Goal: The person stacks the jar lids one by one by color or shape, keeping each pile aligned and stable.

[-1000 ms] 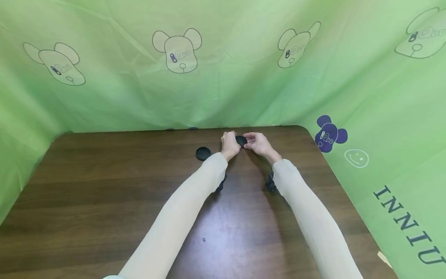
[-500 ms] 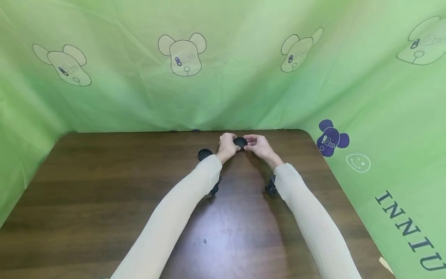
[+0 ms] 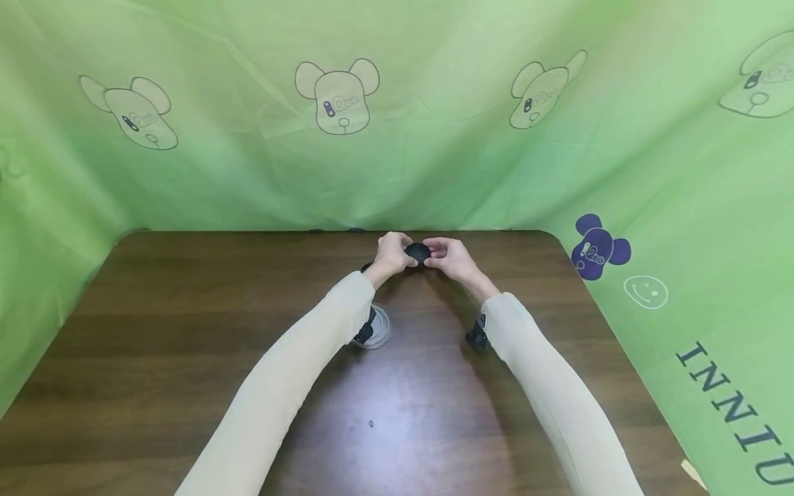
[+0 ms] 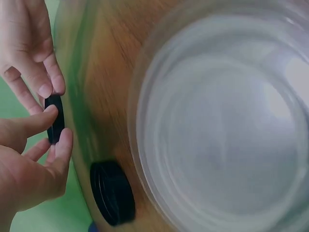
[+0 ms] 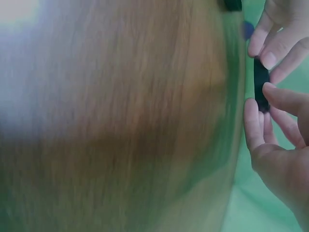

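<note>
Both hands hold a round black lid (image 3: 418,253) above the table's far edge. My left hand (image 3: 392,253) pinches its left side between thumb and fingers. From the other side, my right hand (image 3: 453,260) grips the rim, its thumb on the lid (image 5: 261,84) in the right wrist view. The lid is seen nearly edge-on in both wrist views. A second black lid (image 4: 112,193) rests on the table, hollow side showing; in the head view my left arm mostly hides it. Under my left wrist stands a clear round container (image 4: 222,125), partly covered by the sleeve.
The brown wooden table (image 3: 186,331) ends at a green printed curtain (image 3: 248,179) behind and on both sides. A wrist camera (image 3: 476,334) sits under the right cuff. A small dark mark (image 3: 371,424) lies on the tabletop near the front.
Both hands have shifted slightly left with the lid. My left arm now covers most of the second lid, and the clear container has come into sight beneath the wrist.
</note>
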{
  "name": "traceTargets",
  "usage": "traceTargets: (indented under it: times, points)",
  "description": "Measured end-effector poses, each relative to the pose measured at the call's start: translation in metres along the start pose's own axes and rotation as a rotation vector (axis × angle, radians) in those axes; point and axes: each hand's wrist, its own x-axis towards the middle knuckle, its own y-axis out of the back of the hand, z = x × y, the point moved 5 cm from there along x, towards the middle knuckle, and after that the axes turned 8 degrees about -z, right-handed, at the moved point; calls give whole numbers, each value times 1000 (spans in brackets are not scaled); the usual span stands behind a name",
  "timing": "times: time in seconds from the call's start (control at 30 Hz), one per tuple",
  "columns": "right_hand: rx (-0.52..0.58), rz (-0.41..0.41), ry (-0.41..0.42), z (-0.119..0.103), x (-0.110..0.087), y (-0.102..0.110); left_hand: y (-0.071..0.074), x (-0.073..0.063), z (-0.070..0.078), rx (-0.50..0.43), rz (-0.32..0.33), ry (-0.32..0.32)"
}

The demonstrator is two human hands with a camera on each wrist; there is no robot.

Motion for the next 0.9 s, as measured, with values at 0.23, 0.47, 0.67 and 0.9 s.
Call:
traceTargets:
  times: [0.23, 0.47, 0.67, 0.9]
  points:
    - [-2, -2, 1, -11, 1, -17, 13, -6, -14, -4, -33, 6]
    - [-3, 8, -3, -20, 3, -31, 28, -15, -22, 13, -54, -30]
    - [-20, -4, -15, -26, 6, -46, 39, -26, -32, 22, -60, -33]
    - [-12, -16, 40, -31, 9, -58, 49, -39, -42, -1, -45, -44]
